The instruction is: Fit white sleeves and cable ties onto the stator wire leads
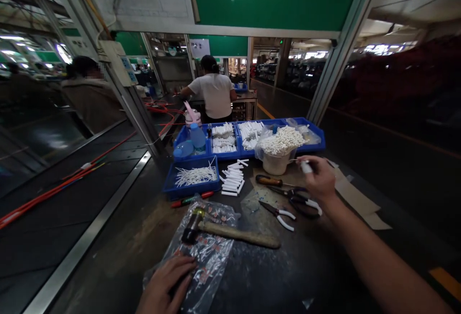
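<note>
My right hand (319, 177) is raised at the right of the bench, its fingers closed on a short white tube (306, 166). A thin pale tip pokes out from the fingers toward a plastic cup (275, 164) filled with white-tipped sticks (283, 140). Resting on a clear plastic bag (212, 261) with orange print, my left hand (167, 283) has its fingers stretched out and holds nothing. A mallet (237, 235) with a wooden handle lies across that bag. Loose white tubes (232, 179) are spread in the middle, beside a blue tray (190, 194) of thin white sticks (196, 175).
Pliers (279, 214), black-handled scissors or pliers (302, 201) and a wooden-handled screwdriver (270, 181) lie near my right hand. Blue bins (225, 153) line the back, with blue bottles (197, 136). Cardboard strips (356, 199) lie right. A person (214, 88) sits ahead.
</note>
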Motion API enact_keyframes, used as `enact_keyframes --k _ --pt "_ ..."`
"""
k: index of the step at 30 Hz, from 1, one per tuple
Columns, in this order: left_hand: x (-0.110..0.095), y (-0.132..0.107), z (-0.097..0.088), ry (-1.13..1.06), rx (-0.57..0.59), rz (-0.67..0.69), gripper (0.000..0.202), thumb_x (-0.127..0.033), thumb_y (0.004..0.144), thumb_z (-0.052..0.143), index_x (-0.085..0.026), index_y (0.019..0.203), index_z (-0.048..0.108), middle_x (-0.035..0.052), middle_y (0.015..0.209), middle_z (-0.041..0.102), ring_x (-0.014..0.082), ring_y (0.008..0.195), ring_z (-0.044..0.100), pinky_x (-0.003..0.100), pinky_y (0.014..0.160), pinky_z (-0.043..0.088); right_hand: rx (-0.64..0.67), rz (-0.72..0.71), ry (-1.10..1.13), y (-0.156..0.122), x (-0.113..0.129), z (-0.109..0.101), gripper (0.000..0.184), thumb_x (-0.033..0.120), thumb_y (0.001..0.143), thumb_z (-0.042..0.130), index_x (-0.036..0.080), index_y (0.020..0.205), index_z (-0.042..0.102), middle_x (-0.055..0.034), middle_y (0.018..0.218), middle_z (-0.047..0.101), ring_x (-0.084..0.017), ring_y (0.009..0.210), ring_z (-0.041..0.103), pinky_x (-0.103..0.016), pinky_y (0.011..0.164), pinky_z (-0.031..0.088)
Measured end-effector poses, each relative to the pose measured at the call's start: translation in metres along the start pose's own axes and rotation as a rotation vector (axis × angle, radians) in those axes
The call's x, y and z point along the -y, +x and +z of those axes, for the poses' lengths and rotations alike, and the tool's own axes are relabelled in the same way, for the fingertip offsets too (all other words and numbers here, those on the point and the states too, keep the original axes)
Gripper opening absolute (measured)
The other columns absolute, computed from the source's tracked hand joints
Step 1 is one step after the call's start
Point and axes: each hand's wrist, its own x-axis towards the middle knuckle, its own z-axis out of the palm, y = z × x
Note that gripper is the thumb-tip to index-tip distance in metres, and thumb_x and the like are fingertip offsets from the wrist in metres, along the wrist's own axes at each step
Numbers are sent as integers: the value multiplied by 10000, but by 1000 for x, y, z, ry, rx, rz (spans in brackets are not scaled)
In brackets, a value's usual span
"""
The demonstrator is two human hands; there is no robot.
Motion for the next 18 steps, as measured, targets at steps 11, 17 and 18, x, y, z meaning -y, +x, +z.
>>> enact_keyframes --k 11,17,18 --pt "2 -1 2 -8 -20 2 203 -394 836 541 -310 962 677 2 985 716 189 934 675 328 803 578 -179 232 310 29 -28 26 224 374 846 548 192 928 446 -58 863 640 -210 705 668 -363 672 568" --pt "0 2 0 -15 -31 1 204 -398 834 542 -307 940 691 0 958 723 182 919 681 293 780 582 -218 194 335 20 -22 22 232 372 849 547 199 960 442 -66 931 636 -212 806 662 -375 756 547" --pt "0 2 0 -18 -26 -7 207 -401 832 544 -307 942 692 1 963 723 183 924 679 291 787 579 -227 182 333 18 -21 20 233 371 855 541 201 972 432 -66 949 633 -207 825 659 -376 778 540"
